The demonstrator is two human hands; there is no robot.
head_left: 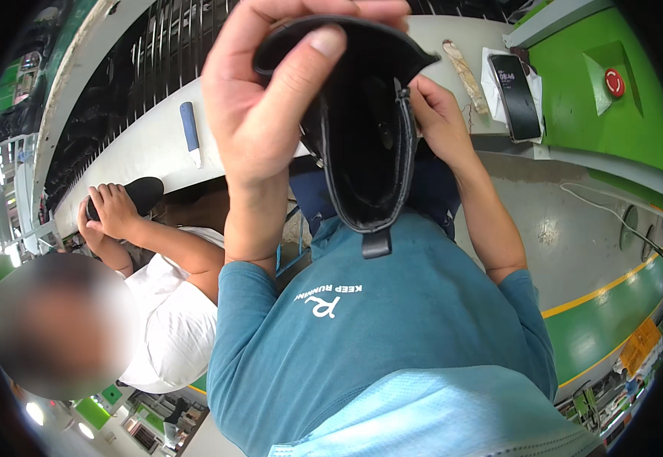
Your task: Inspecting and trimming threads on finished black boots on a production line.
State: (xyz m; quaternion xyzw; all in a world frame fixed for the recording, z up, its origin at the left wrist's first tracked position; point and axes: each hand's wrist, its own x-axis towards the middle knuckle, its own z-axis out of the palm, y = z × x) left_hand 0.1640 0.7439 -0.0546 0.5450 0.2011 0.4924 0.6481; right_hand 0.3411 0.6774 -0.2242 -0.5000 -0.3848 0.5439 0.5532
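Observation:
A black ankle boot (335,171) is held up close to me, its opening toward me and its dark inside showing. My left hand (263,114) grips the flared upper edge, with the thumb inside the opening and the fingers round the outside. On the other side, my right hand (442,118) holds the boot's side near a zip (403,95); its fingertips are partly hidden behind the boot. A short black pull tab (377,243) sticks out at the edge nearest my teal shirt. The boot's toe and sole are out of sight.
A blue-handled knife (189,129) lies on the white bench (145,152) to the left. At right are a phone (514,95), a tan wrapped stick (466,76) and a green machine panel (567,46) with a red button (614,82). A co-worker at left holds a black piece (145,194).

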